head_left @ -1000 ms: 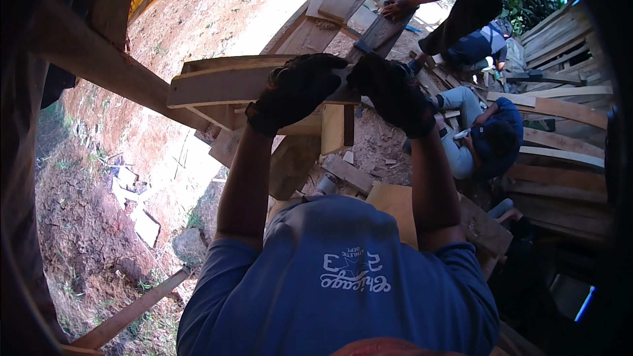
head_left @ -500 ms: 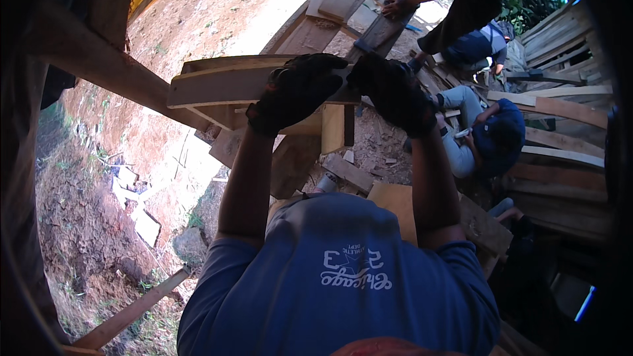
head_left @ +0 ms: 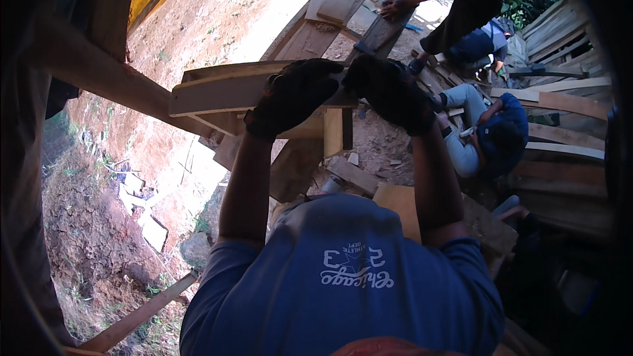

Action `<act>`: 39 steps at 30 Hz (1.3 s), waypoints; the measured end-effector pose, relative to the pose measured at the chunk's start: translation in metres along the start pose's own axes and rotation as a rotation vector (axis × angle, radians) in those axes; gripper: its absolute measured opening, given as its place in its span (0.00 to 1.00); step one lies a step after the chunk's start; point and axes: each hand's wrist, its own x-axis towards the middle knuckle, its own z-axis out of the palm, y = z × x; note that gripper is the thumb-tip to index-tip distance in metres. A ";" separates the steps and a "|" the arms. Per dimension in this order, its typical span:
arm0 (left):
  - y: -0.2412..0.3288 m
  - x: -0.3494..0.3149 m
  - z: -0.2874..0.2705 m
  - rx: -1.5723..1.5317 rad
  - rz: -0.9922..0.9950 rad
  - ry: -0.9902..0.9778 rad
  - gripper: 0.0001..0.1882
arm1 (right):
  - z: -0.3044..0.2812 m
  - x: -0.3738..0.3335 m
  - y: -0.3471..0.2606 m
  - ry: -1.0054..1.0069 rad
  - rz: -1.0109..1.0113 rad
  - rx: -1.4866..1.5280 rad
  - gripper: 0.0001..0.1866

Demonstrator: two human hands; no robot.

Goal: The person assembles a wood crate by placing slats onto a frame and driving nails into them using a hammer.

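Note:
In front of me is a curved wooden frame (head_left: 217,92) made of boards joined at angles. My left hand (head_left: 293,95), in a dark glove, is closed over the frame's right part, fingers along its upper edge and thumb lower on the near face. Close beside it, at the frame's right end, my right hand (head_left: 389,95) is also gloved. Its fingers are curled together, and whatever they hold is hidden in the dark glove. Below the frame a short wooden block (head_left: 337,133) shows a pale face.
A wooden beam (head_left: 135,82) slants at left before an earth slope (head_left: 217,20). Planks (head_left: 316,38) lie ahead, where a standing person's hand (head_left: 395,8) rests on a board. A seated person (head_left: 498,132) is at right. Stacked boards (head_left: 567,132) line the right side.
The view has shifted slightly. My left hand's fingers have drawn back a little to the left; my right hand stays by the frame's end. The frame looks unmoved.

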 end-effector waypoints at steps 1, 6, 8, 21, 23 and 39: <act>0.001 -0.001 0.000 -0.004 -0.011 -0.001 0.16 | 0.001 0.000 -0.001 0.013 -0.075 -0.189 0.10; -0.002 -0.003 0.000 0.033 0.016 0.008 0.16 | 0.005 -0.007 0.003 -0.079 0.137 -0.108 0.10; 0.005 0.001 0.000 0.028 -0.036 -0.018 0.16 | 0.013 -0.019 0.015 -0.045 0.165 -0.077 0.12; 0.004 0.012 0.007 0.075 0.110 -0.050 0.15 | 0.022 -0.027 0.020 0.078 0.109 -0.135 0.12; 0.005 0.010 0.008 0.047 0.049 -0.057 0.14 | 0.011 -0.013 0.009 0.039 0.095 -0.201 0.11; -0.008 0.030 0.004 0.167 -0.095 -0.340 0.20 | 0.008 -0.014 0.011 0.061 0.020 -0.355 0.21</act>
